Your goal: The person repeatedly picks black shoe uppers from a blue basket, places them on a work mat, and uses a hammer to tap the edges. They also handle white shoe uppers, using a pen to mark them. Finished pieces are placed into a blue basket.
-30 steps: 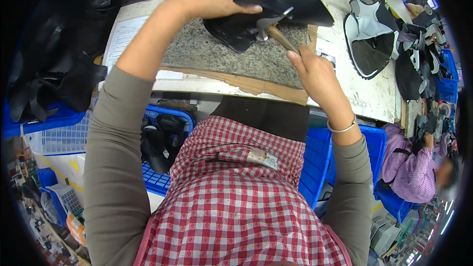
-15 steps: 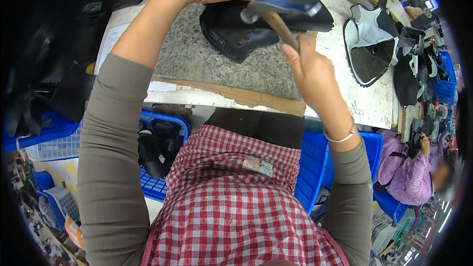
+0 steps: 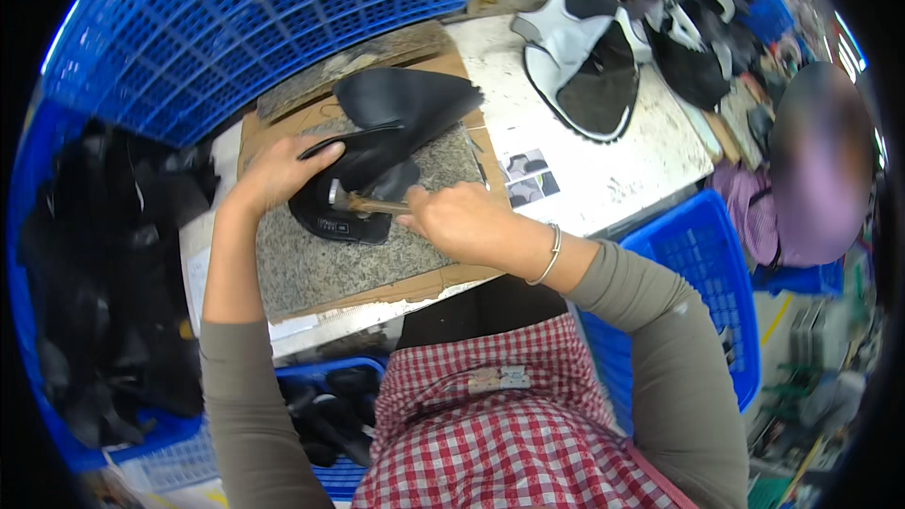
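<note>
A black leather shoe upper (image 3: 415,108) lies partly folded on a speckled stone slab (image 3: 306,273). My left hand (image 3: 283,170) grips its left edge, thumb on top and the other fingers partly hidden. In my right hand (image 3: 462,223) is a hammer (image 3: 382,206), held by its wooden handle. The metal head is at the inner side of the upper, near a small printed patch; whether it touches the leather I cannot tell.
A large blue crate (image 3: 273,19) stands behind the slab. Grey-and-black uppers (image 3: 575,66) lie at the back right of the white table (image 3: 603,174), near a printed photo sheet (image 3: 530,176). Black pieces (image 3: 113,273) fill the left side. Another person (image 3: 820,179) sits at the right.
The hammer has come down from above the upper's right part to its inner side, its handle now pointing right. The view has swung, and the blue crate shows more fully.
</note>
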